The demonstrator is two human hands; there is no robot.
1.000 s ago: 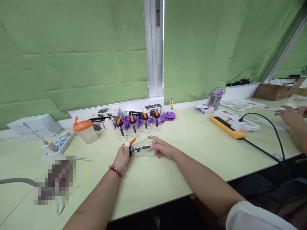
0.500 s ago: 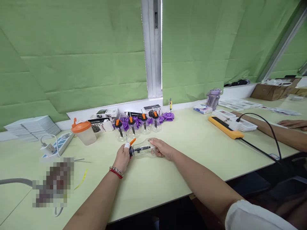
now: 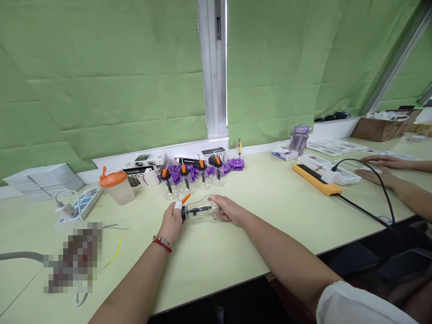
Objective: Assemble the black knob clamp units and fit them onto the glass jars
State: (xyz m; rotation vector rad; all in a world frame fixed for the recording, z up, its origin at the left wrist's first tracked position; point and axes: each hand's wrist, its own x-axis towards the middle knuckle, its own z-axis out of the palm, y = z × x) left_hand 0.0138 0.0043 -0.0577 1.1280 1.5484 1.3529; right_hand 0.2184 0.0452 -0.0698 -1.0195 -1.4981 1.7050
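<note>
A clear plastic bottle lies on its side on the pale green table, its black and orange cap pointing left. My left hand, a white cot on one fingertip and a red bracelet at the wrist, is closed round the cap end. My right hand grips the bottle's base, fingers curled over it. Behind them stands a row of several matching clear bottles with orange-topped caps.
Purple plastic parts and small boxes line the sill. An orange-lidded cup and power strip sit left. A yellow power strip with black cable lies right, near another person's hands, card stacks and a purple jar.
My hands and the bottle have barely shifted. The other person's hands at the right have moved about over the card stacks.
</note>
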